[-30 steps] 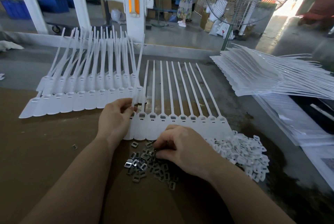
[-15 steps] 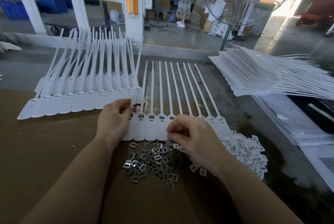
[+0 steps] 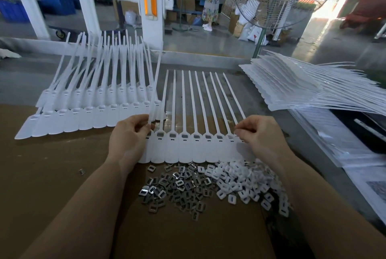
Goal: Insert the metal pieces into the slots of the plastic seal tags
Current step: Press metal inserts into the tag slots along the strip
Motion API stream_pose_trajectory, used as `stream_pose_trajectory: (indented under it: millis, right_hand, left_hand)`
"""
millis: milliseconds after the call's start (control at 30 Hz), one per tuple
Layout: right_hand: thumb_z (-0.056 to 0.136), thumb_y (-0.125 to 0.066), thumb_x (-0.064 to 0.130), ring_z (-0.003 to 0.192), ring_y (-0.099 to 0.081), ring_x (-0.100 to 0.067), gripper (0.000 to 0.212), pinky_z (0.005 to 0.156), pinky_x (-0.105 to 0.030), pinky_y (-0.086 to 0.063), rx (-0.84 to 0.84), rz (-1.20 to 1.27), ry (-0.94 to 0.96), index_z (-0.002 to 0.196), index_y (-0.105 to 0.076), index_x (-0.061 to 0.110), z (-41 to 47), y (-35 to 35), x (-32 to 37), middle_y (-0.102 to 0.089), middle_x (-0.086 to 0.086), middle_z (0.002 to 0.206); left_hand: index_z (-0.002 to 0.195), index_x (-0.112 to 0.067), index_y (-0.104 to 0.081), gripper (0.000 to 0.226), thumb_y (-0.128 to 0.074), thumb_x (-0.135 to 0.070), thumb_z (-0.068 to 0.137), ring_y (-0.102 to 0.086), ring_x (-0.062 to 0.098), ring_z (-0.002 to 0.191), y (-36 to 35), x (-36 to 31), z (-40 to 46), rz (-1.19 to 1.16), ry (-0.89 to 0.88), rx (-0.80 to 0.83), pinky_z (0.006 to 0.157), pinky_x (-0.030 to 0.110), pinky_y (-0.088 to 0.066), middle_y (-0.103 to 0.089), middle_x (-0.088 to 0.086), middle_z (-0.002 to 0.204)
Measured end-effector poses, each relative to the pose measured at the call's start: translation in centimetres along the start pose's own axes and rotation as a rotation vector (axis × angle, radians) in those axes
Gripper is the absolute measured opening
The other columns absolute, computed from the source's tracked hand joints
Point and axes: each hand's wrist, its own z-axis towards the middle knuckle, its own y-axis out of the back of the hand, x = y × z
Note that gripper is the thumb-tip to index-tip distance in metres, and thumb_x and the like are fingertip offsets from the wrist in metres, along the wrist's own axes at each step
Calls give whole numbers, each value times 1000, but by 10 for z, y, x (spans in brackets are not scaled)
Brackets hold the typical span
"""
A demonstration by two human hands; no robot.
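R hand (image 3: 262, 135) pinches at the rightmost slot of the tag strip (image 3: 198, 148), fingers curled; can't tell if a metal piece is in the grip. L hand (image 3: 130, 135) pinches a strap at the strip's left end. Metal pieces (image 3: 177, 187) lie on the tabletop (image 3: 41, 175) just below the strip, btwn both hands; strip's long axis runs left-right.

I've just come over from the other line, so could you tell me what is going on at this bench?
A person is fitting metal pieces into a joined strip of white seal tags. The left hand pinches the strip's left end; the right hand pinches at the rightmost tag's slot. Most slots along the strip look filled. White plastic caps lie heaped beside the metal pieces, and more tag strips lie to the left.
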Motion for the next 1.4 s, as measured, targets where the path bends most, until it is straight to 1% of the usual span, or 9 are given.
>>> stream_pose_trajectory:
  millis: [100, 200, 400, 733, 933, 1033, 1100, 1233, 1400]
  right_hand:
    - [84, -65, 5, 78, -64, -15, 5, 75, -23, -50, 31, -27, -26, 85, -69, 7, 4, -3, -1, -69, -5, 84]
    - [86, -63, 5, 78, -61, -13, 8, 72, -19, -45, 59, -30, -35, 82, -68, 10, 6, -6, 1, -67, -3, 83]
    - [88, -62, 10, 73, -53, -2, 8, 62, -9, -36, 86, -66, -51, 87, -70, 9, 7, -11, 1, -60, 5, 78]
    - [89, -62, 13, 56, -45, -2, 12, 47, -11, -29, 137, -58, -168, 89, -72, 7, 13, -10, 0, -54, 7, 63]
    - [88, -62, 14, 69, -54, -1, 15, 55, -11, -34, 46, 42, -142, 96, -73, 6, 11, -9, -2, -66, -1, 81]
    - [88, -61, 11, 69, -56, 0, 14, 53, -6, -39, -10, 80, -96, 95, -73, 7, 7, -7, 3, -67, 0, 82]
    - [88, -61, 10, 73, -58, 0, 14, 59, -2, -41, -16, 100, -44, 95, -72, 8, 2, -7, 8, -68, 1, 85]
    - [88, -61, 14, 76, -58, 6, 12, 68, -2, -43, 147, 80, 124, 94, -71, 19, -19, -15, 28, -66, 12, 87]
    - [87, -63, 17, 80, -54, 5, 13, 74, -7, -42, 435, -66, 322, 96, -71, 21, -42, -33, 49, -60, 15, 89]
  left_hand:
    - [123, -10, -60, 30, -55, -10, 93, -54, -6, 76, 0, 0, 0, 10, -10, -10, 67, 10, -37, -61, -19, 81]
    - [123, -8, -60, 30, -55, -9, 93, -52, -9, 75, -1, 0, 1, 4, -13, -9, 67, 8, -35, -55, -26, 74]
    - [120, -10, -62, 28, -55, -10, 93, -53, -8, 75, -1, 2, 2, 2, -21, -5, 67, 9, -37, -57, -25, 75]
    - [123, -9, -60, 30, -55, -11, 94, -56, 2, 83, 0, 2, 2, -7, -18, 0, 77, 19, -39, -60, -17, 81]
    - [125, -9, -59, 31, -54, -11, 94, -60, 10, 94, 0, 1, 1, -30, -1, 6, 82, 22, -40, -66, -5, 93]
    - [125, -9, -59, 31, -55, -11, 94, -59, 8, 91, 0, 1, 1, -17, -4, 1, 79, 18, -40, -65, -8, 90]
    - [124, -9, -59, 31, -55, -10, 93, -58, 7, 88, 0, 1, 1, 0, -9, -5, 76, 16, -39, -64, -8, 89]
    - [124, -9, -60, 31, -55, -10, 93, -58, 9, 91, 0, 0, 1, 20, -16, -10, 82, 21, -39, -63, -7, 92]
    - [124, -8, -59, 31, -55, -10, 93, -56, 3, 82, 1, -1, 0, 29, -20, -2, 76, 16, -37, -59, -15, 83]
